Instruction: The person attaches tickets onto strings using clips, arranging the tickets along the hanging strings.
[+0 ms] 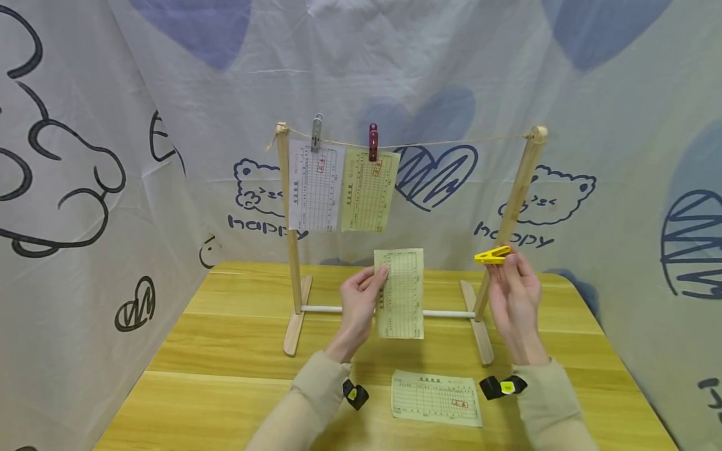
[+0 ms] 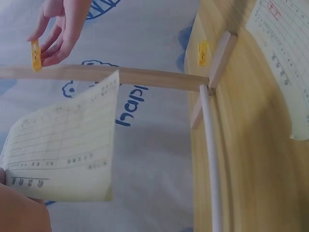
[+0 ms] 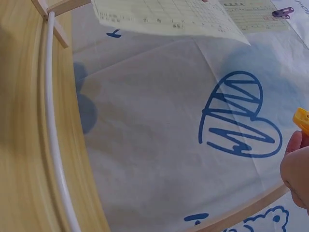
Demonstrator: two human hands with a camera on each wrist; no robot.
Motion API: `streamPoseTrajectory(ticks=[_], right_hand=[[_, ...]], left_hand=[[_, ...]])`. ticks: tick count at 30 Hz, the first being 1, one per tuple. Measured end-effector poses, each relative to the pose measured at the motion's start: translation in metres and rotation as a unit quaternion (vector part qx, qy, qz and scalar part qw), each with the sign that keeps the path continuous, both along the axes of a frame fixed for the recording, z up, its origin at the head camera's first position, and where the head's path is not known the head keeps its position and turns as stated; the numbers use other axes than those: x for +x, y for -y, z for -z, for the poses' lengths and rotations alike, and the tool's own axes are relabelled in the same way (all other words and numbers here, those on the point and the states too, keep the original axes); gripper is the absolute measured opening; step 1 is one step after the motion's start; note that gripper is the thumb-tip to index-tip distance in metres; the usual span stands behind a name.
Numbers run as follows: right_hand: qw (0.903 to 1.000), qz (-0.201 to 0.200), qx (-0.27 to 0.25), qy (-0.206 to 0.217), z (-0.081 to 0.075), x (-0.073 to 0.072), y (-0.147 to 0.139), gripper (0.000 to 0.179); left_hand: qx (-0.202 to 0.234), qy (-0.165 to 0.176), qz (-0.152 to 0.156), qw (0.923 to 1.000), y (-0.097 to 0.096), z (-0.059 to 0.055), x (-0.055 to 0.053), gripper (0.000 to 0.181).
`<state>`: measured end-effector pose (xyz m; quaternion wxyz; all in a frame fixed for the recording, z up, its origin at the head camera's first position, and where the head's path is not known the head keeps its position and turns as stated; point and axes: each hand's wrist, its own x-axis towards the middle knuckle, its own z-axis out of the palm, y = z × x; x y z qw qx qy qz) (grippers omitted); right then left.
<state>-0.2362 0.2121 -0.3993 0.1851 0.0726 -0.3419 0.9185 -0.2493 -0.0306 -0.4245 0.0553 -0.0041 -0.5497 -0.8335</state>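
Note:
My left hand (image 1: 358,305) pinches a pale yellow printed slip (image 1: 403,300) by its left edge, upright in front of the wooden stand. Off to the right, my right hand (image 1: 516,300) holds a yellow clothespin (image 1: 492,255) between thumb and fingers, beside the stand's right post (image 1: 516,191). The same slip (image 2: 63,140) spans the left side of the left wrist view, with the clothespin (image 2: 36,55) beyond it. Only part of the right hand (image 3: 297,169) shows in the right wrist view.
A string (image 1: 451,142) joins the posts. From it hang a white slip (image 1: 313,194) under a grey clip (image 1: 316,133) and a yellow slip (image 1: 369,194) under a dark red clip (image 1: 373,143). Another slip (image 1: 434,399) lies on the table (image 1: 225,376). A second yellow clothespin (image 2: 203,53) lies near the stand's foot.

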Motion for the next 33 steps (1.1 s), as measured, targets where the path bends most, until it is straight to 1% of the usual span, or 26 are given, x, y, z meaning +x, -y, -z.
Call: streamPoseTrajectory(ticks=[7, 11, 15, 21, 27, 33], right_hand=[[0.9998, 0.004, 0.018, -0.009, -0.015, -0.005, 0.004, 0.045], [0.999, 0.011, 0.035, -0.025, -0.023, -0.008, 0.005, 0.042], [0.9973, 0.016, 0.059, -0.041, -0.03, -0.011, 0.006, 0.037], [0.9941, 0.029, 0.094, -0.045, -0.04, -0.016, 0.009, 0.034], [0.9938, 0.027, 0.09, -0.06, -0.048, -0.021, 0.012, 0.031], [0.9914, 0.028, 0.097, -0.083, -0.057, -0.028, 0.015, 0.028]], left_hand=[[-0.018, -0.021, -0.004, 0.9996, -0.007, -0.011, -0.002, 0.025], [-0.023, -0.03, 0.002, 0.9993, -0.01, -0.017, -0.004, 0.026], [-0.018, -0.027, 0.016, 0.9993, -0.012, -0.021, -0.005, 0.027], [-0.008, -0.027, 0.026, 0.9993, -0.017, -0.028, -0.009, 0.028], [-0.011, -0.026, 0.034, 0.999, -0.021, -0.038, -0.011, 0.029], [-0.004, -0.014, 0.034, 0.9993, -0.024, -0.045, -0.016, 0.028]])
